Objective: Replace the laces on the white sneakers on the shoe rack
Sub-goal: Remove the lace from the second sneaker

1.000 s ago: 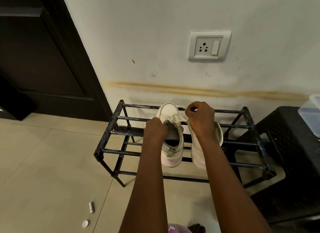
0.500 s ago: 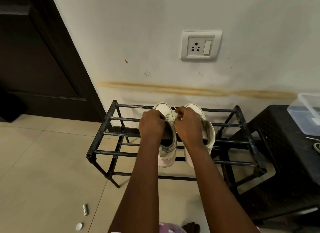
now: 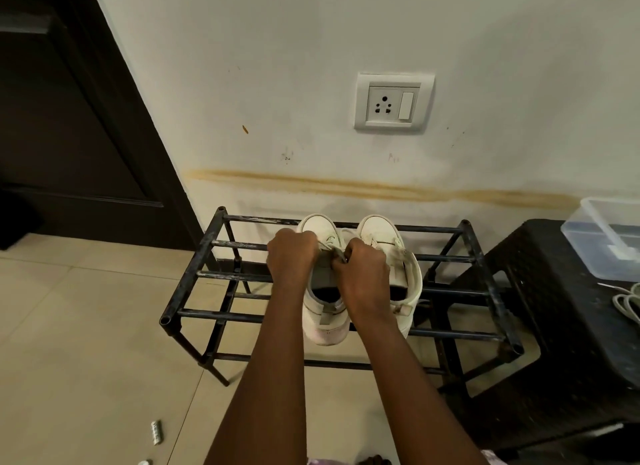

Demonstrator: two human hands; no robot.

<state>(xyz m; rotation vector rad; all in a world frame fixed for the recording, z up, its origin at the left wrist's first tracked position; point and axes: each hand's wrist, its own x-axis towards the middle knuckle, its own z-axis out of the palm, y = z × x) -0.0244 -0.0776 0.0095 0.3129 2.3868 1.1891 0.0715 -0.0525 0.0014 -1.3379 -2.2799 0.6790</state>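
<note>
**A:** Head view: what can go wrong?

**B:** Your left hand (image 3: 292,257) and right hand (image 3: 363,274) both curl their fingers tight on the lace (image 3: 333,250) of the centre-frame sneaker (image 3: 325,326). Tug hard and it may slide off the shoe rack (image 3: 194,293).

**A:** Counts?

**B:** That sneaker plus a second sneaker (image 3: 406,291) beside it, so two; two hands; one rack.
</note>
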